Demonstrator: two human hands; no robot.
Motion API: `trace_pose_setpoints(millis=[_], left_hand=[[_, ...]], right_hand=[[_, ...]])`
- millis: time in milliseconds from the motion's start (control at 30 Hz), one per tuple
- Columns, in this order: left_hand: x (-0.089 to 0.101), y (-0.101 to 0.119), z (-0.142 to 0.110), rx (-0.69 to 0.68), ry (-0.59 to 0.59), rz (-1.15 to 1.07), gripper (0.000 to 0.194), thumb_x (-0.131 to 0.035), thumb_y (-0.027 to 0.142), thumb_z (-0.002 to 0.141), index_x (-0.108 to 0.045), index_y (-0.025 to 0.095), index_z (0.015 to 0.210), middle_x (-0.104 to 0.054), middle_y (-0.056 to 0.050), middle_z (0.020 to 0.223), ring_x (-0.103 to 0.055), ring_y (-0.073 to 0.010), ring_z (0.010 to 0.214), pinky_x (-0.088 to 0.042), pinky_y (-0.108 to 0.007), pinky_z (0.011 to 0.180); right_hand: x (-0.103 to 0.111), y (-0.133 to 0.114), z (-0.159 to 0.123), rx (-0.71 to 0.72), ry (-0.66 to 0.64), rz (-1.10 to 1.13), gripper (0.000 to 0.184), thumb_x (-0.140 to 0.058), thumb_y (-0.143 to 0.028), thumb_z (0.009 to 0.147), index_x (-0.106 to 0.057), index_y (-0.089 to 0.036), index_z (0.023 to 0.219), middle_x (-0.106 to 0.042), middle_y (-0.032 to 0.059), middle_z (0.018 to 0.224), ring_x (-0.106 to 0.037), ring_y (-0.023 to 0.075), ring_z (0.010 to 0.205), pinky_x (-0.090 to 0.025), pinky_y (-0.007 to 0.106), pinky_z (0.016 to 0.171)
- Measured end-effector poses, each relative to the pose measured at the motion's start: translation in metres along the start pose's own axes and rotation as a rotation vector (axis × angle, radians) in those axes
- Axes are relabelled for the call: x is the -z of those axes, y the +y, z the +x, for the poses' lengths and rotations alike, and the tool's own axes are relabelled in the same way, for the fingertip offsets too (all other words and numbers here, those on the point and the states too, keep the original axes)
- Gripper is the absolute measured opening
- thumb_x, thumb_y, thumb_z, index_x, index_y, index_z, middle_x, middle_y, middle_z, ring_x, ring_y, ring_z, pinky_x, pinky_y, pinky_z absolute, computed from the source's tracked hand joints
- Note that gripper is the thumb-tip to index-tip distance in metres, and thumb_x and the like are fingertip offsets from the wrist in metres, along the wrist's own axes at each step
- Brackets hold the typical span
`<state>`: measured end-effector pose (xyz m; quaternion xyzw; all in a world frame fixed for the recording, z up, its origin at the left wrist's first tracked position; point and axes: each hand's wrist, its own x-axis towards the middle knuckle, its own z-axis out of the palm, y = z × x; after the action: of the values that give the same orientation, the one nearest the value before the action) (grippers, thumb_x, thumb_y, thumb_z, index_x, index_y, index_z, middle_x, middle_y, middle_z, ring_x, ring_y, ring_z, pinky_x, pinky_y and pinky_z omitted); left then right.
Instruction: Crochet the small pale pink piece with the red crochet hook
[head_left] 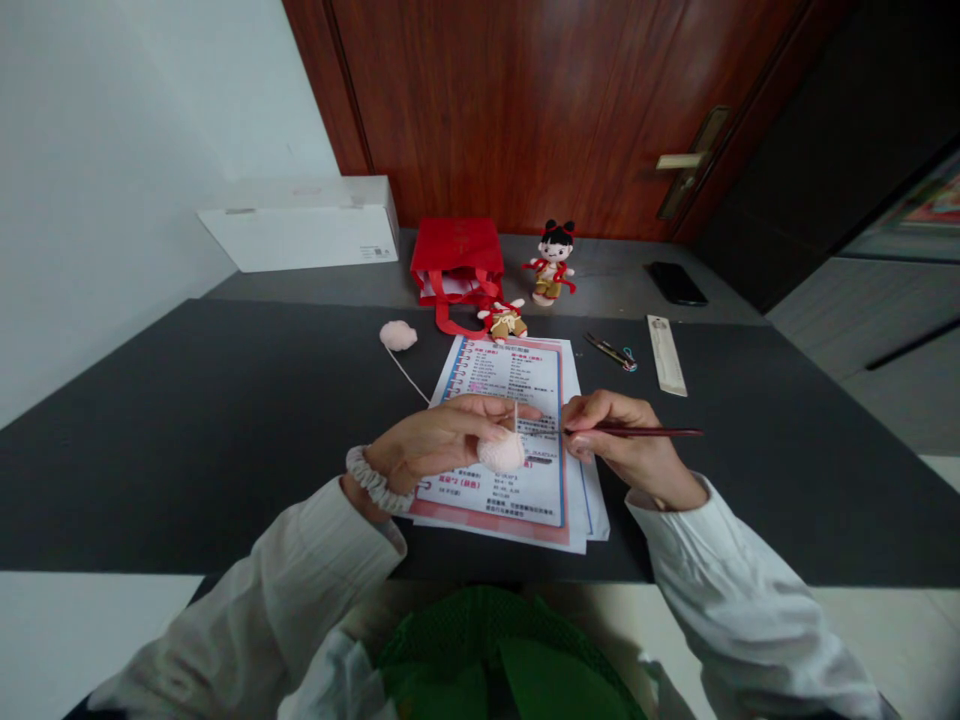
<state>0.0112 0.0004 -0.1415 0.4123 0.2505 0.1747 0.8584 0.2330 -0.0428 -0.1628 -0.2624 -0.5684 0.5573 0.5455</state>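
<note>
Between thumb and fingers my left hand (457,432) pinches a small pale pink crochet piece (501,452), rounded like a cup or ball. A strand of the same yarn stands up over the left forefinger. My right hand (622,440) is closed round a crochet hook (652,432) with a dark red handle; its thin metal tip points left at the crochet piece. Whether the tip sits inside a stitch is too small to tell. Below both hands lie printed pattern sheets (487,512). From a pink yarn ball (398,335) at the back left, a strand runs toward my left hand.
Behind the sheets are a red bag (457,245), a headless crocheted doll body (505,320) and a finished black-haired doll (553,262). Small scissors (611,350), a long pale packet (666,355) and a phone (677,284) lie at right. A white box (307,225) stands back left.
</note>
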Motion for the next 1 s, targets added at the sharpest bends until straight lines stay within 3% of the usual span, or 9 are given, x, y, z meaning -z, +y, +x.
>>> trace_pose_setpoints(millis=[100,200,300,467,600,800,1000], left_hand=[[-0.003,0.001,0.000,-0.026,-0.014,0.033,0.038,-0.069,0.012,0.069,-0.065,0.011,0.107,-0.066,-0.004,0.079,-0.060,-0.0125,0.069,-0.044,-0.025,0.068],[-0.008,0.000,0.000,-0.142,0.028,0.090,0.033,-0.068,0.011,0.069,-0.067,0.012,0.102,-0.059,0.001,0.070,-0.054,-0.0095,0.062,-0.041,-0.024,0.063],[-0.012,-0.002,0.002,-0.287,0.143,0.211,0.028,-0.067,0.011,0.072,-0.067,0.014,0.100,-0.057,0.002,0.070,-0.052,-0.0092,0.064,-0.040,-0.024,0.065],[-0.016,-0.003,0.004,-0.387,0.276,0.410,0.016,-0.066,0.014,0.075,-0.065,0.014,0.092,-0.059,0.002,0.072,-0.054,-0.0112,0.069,-0.042,-0.027,0.068],[-0.019,-0.001,0.003,-0.437,0.363,0.528,0.002,-0.066,0.015,0.075,-0.064,0.015,0.076,-0.062,-0.001,0.073,-0.059,-0.0150,0.077,-0.044,-0.029,0.074],[-0.018,0.002,0.004,-0.507,0.451,0.656,0.008,-0.065,0.015,0.075,-0.063,0.015,0.068,-0.068,-0.010,0.102,-0.055,-0.0249,0.117,-0.042,-0.035,0.091],[-0.014,-0.001,0.005,-0.500,0.495,0.710,0.006,-0.063,0.015,0.076,-0.065,0.015,0.070,-0.068,-0.012,0.112,-0.054,-0.0250,0.121,-0.040,-0.037,0.098]], right_hand=[[-0.004,-0.001,0.001,-0.105,0.001,0.156,0.017,-0.076,-0.025,0.075,-0.061,-0.018,0.070,-0.061,-0.0019,0.063,-0.048,0.0071,0.046,-0.036,0.020,0.041],[-0.011,-0.002,0.002,-0.195,0.010,0.279,0.019,-0.074,-0.026,0.077,-0.058,-0.018,0.069,-0.058,-0.0036,0.056,-0.044,0.0063,0.043,-0.033,0.018,0.038],[-0.017,0.000,0.004,-0.193,0.055,0.305,0.017,-0.072,-0.023,0.079,-0.057,-0.018,0.071,-0.060,-0.0035,0.057,-0.045,0.0063,0.043,-0.035,0.017,0.039],[-0.019,0.003,0.006,-0.164,0.129,0.267,0.016,-0.069,-0.023,0.081,-0.056,-0.019,0.073,-0.063,-0.0031,0.061,-0.052,0.0084,0.048,-0.040,0.020,0.044],[-0.015,0.004,0.006,-0.137,0.134,0.148,0.019,-0.071,-0.026,0.080,-0.055,-0.020,0.071,-0.062,-0.0040,0.059,-0.051,0.0089,0.048,-0.041,0.022,0.047],[-0.011,0.008,0.004,-0.011,0.158,-0.153,0.016,-0.070,-0.026,0.081,-0.057,-0.020,0.074,-0.060,-0.0039,0.062,-0.051,0.0092,0.050,-0.040,0.024,0.050],[-0.014,0.011,0.001,0.039,0.193,-0.370,0.014,-0.067,-0.027,0.083,-0.057,-0.020,0.075,-0.058,-0.0034,0.064,-0.052,0.0106,0.055,-0.040,0.024,0.053]])
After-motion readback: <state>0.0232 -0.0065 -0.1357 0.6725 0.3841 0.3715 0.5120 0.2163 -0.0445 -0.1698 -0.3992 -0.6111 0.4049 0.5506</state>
